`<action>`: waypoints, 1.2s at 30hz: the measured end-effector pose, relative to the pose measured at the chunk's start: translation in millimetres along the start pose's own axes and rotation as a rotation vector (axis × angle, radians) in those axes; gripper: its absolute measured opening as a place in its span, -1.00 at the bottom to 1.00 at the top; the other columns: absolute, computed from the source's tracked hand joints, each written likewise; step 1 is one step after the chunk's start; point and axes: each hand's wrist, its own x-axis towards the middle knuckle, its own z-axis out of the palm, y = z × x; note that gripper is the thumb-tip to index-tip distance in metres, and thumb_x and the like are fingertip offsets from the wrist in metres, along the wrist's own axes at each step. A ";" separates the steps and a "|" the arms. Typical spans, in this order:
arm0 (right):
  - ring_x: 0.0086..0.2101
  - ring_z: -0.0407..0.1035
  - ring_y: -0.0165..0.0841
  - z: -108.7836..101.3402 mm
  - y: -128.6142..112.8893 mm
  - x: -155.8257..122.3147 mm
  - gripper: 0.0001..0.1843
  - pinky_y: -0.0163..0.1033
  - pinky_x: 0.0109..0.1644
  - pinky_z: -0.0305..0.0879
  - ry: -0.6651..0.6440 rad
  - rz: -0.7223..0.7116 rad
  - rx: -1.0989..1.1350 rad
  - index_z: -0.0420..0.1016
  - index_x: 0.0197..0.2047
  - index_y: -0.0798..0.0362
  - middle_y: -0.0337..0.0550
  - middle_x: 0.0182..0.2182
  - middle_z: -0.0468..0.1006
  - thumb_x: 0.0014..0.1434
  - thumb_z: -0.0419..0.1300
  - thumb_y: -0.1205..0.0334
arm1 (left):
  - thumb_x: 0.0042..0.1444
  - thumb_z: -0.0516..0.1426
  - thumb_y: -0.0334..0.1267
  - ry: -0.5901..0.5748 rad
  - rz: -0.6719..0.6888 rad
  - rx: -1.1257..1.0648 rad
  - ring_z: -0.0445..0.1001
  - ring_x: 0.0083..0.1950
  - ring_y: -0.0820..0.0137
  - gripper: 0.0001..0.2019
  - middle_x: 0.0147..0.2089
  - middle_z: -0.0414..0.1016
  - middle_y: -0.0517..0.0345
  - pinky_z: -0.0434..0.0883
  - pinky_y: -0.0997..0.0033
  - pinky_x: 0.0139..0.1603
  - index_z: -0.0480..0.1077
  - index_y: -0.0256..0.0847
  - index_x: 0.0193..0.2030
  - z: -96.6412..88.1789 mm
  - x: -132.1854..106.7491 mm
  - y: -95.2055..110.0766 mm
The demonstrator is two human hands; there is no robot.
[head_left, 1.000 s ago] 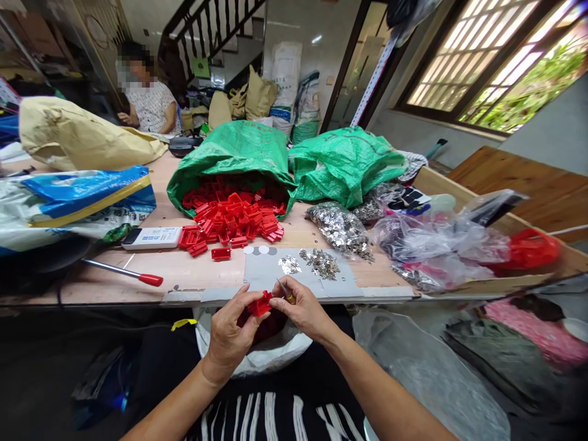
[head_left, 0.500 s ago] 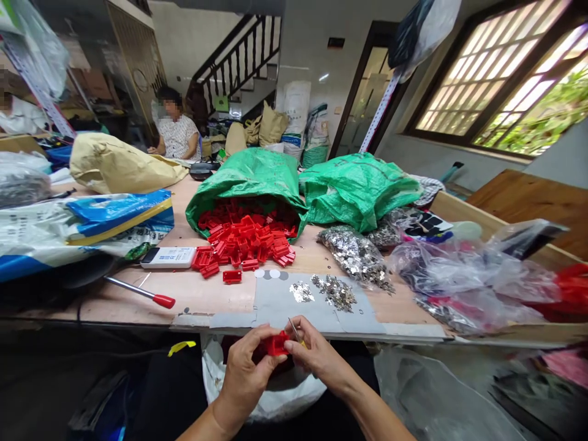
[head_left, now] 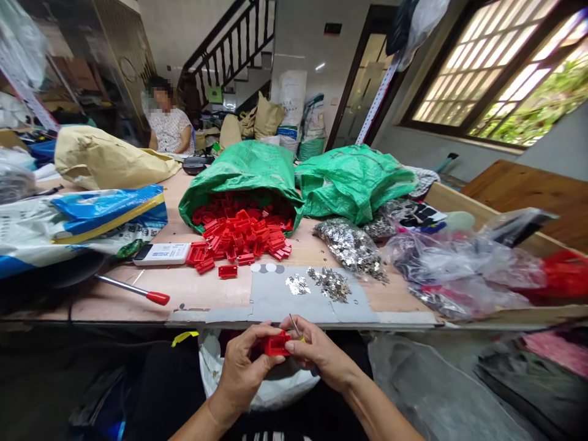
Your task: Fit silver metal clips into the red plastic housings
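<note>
My left hand (head_left: 241, 364) pinches a small red plastic housing (head_left: 275, 345) between thumb and fingers, just below the table's front edge. My right hand (head_left: 321, 355) is closed round a thin metal-tipped tool (head_left: 294, 324) with a bit of yellow showing; its exact kind is hidden by the fingers. The right thumb touches the right end of the housing. Below both hands lies an open white sack (head_left: 285, 392) at lap height. On the grey mat (head_left: 271, 309) beyond them are two heaps of small shiny metal pieces (head_left: 331, 285).
Red housings (head_left: 243, 233) spill from a green woven sack (head_left: 243, 162). A bag of metal pieces (head_left: 349, 245) and clear plastic bags (head_left: 459, 263) lie to the right. At left are a red-tipped lever (head_left: 156, 298) and a white device (head_left: 163, 253). A person (head_left: 169, 125) sits across the table.
The camera view has shifted slightly, so the table appears a little higher and further left. Both hands keep hold of the housing and the tool; the housing is tilted slightly differently.
</note>
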 end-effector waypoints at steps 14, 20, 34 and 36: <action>-0.26 0.36 -0.36 -43.6 -32.1 17.0 -0.86 -0.25 -0.16 0.23 0.482 -0.297 -0.996 0.39 -0.18 0.04 -0.19 -0.28 0.50 0.17 0.13 0.25 | -0.12 0.32 -0.27 0.179 -0.260 -0.359 0.58 -0.16 0.29 -0.66 -0.18 0.61 0.07 0.51 0.33 -0.08 0.43 -0.21 -0.16 -3.0 5.7 -12.6; -0.18 0.38 -0.33 -65.2 -51.5 36.0 -0.84 -0.29 -0.11 0.19 0.607 -0.170 -1.470 0.43 -0.18 0.07 -0.09 -0.20 0.50 0.21 0.05 0.36 | -0.11 0.32 -0.26 0.202 -0.312 -0.405 0.57 -0.16 0.35 -0.65 -0.19 0.61 0.10 0.49 0.41 -0.07 0.41 -0.20 -0.14 -7.0 8.0 -16.3; -0.24 0.37 -0.33 -66.4 -57.2 57.1 -0.86 -0.29 -0.25 0.11 0.542 -0.064 -1.609 0.44 -0.20 0.02 -0.14 -0.21 0.49 0.21 0.07 0.30 | -0.11 0.31 -0.24 0.191 -0.334 -0.396 0.58 -0.16 0.27 -0.64 -0.19 0.61 0.05 0.52 0.29 -0.07 0.41 -0.23 -0.13 -8.2 9.6 -20.1; -0.25 0.37 -0.34 -66.0 -56.9 59.1 -0.86 -0.29 -0.26 0.10 0.543 -0.067 -1.608 0.43 -0.20 0.01 -0.14 -0.21 0.49 0.21 0.06 0.29 | -0.12 0.32 -0.25 0.192 -0.341 -0.411 0.58 -0.16 0.29 -0.64 -0.19 0.61 0.08 0.52 0.33 -0.07 0.41 -0.21 -0.14 -8.2 10.1 -19.9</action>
